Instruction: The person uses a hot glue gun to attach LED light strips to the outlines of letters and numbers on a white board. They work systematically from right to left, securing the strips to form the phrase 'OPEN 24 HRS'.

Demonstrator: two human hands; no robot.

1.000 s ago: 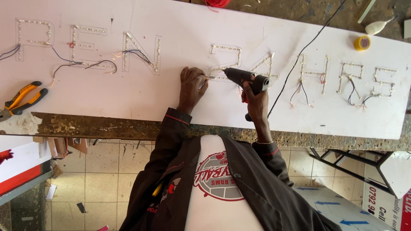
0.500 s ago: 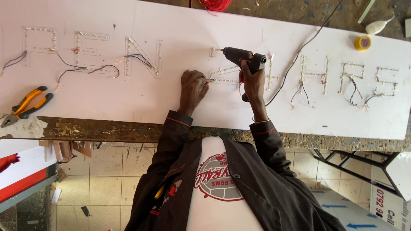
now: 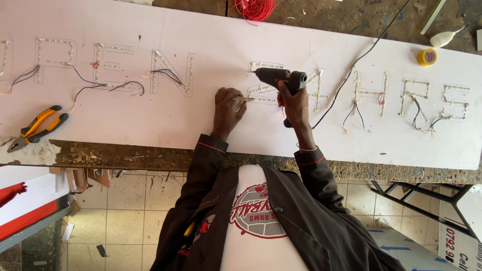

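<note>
A long white sign board lies on a rough workbench, with letter outlines filled by small LED lights and loose wires. My left hand rests on the board and pinches a thin bit of LED string at the lower edge of a digit outline. My right hand grips a black glue gun just above and to the right, nozzle pointing left over that outline. A black cord runs from the gun toward the far right.
Orange-handled pliers lie at the board's left front edge. A yellow tape roll and a white bottle sit far right. A coil of red wire lies beyond the board. A black metal frame stands on the tiled floor.
My right hand lifted the glue gun from beside my left fingers to slightly above them. My left hand stayed in place on the board.
</note>
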